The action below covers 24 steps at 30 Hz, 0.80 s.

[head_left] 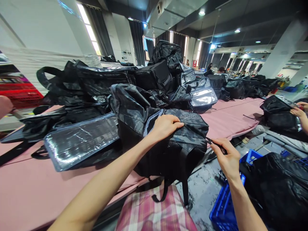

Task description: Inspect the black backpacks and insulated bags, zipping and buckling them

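A black camouflage-patterned bag [166, 157] with an unzipped top and black straps rests at the edge of the pink-covered table. My left hand [168, 125] grips the bag's upper panel beside the opening, its fingers bent over the fabric and partly hidden. At the bag's right end, my right hand [225, 155] is closed around a small dark tool [222, 149] with a thin pointed tip, possibly thread snips. That tip meets or nearly meets the bag's corner; actual contact is unclear. Left of the bag lies an open lid [83, 141] with a shiny silver lining.
Several black bags [108, 78] are heaped on the pink table cover [228, 117]. A blue crate [222, 205] stands low on the right, near another dark bag [276, 189]. Plaid cloth [156, 211] lies below me. A co-worker's hands [298, 112] handle a bag at far right.
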Tool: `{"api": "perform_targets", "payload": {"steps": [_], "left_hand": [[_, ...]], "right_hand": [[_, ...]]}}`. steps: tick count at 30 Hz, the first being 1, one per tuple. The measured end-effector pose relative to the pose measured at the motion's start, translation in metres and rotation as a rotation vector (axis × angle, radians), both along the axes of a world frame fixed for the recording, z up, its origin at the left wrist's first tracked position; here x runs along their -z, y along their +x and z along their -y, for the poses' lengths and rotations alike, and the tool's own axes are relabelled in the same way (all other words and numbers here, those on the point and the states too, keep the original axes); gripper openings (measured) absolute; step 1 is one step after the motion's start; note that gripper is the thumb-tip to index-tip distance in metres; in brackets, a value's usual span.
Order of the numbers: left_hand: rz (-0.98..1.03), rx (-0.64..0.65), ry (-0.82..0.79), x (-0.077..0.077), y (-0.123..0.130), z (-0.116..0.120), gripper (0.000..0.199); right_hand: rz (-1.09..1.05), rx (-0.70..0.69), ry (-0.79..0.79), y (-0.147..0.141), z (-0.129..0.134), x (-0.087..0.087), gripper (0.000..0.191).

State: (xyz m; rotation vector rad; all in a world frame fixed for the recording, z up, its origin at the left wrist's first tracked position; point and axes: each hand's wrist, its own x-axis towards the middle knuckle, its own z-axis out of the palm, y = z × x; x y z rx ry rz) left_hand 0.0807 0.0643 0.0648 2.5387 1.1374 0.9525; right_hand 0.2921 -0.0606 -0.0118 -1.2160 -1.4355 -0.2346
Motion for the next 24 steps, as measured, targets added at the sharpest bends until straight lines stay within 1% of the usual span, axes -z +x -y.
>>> {"api": "perform_targets", "payload": {"steps": [2,4,5,7,8,9,11,13,14,15,18,21,24], "left_hand": [[0.03,0.006,0.09,0.002,0.0,0.004,0.017],[0.054,0.037,0.298,0.004,0.0,0.01,0.019],[0.05,0.077,0.421,0.006,0.001,0.014,0.02],[-0.019,0.239,0.611,0.009,0.005,0.023,0.018],[-0.075,0.329,0.653,0.01,0.009,0.028,0.018],[-0.134,0.4,0.663,0.011,0.012,0.032,0.019],[-0.244,0.477,0.617,0.013,0.02,0.038,0.018],[-0.275,0.462,0.508,0.014,0.026,0.041,0.007],[-0.249,0.442,0.437,0.015,0.028,0.041,0.004],[-0.199,0.422,0.361,0.016,0.03,0.041,0.007],[0.023,0.355,0.179,0.017,0.03,0.038,0.009],[0.164,0.358,0.095,0.019,0.028,0.037,0.012],[0.197,0.38,0.057,0.019,0.026,0.038,0.013]], "right_hand": [[0.018,0.02,-0.021,0.0,-0.003,0.006,0.011],[0.023,0.031,-0.025,-0.001,-0.008,0.011,0.012],[0.018,0.03,-0.021,-0.001,-0.009,0.012,0.012],[0.012,0.026,-0.024,-0.001,-0.012,0.013,0.012],[0.013,0.025,-0.029,0.0,-0.012,0.013,0.012],[0.017,0.028,-0.034,0.0,-0.013,0.013,0.012],[0.029,0.035,-0.04,0.002,-0.012,0.012,0.012],[0.036,0.032,-0.036,0.003,-0.012,0.012,0.012],[0.038,0.031,-0.028,0.004,-0.011,0.012,0.012],[0.042,0.033,-0.017,0.004,-0.009,0.012,0.012],[0.091,0.046,0.032,0.0,-0.003,0.013,0.012],[0.221,0.073,0.079,-0.008,0.002,0.011,0.015],[0.36,0.123,0.089,-0.014,0.004,0.006,0.016]]}}
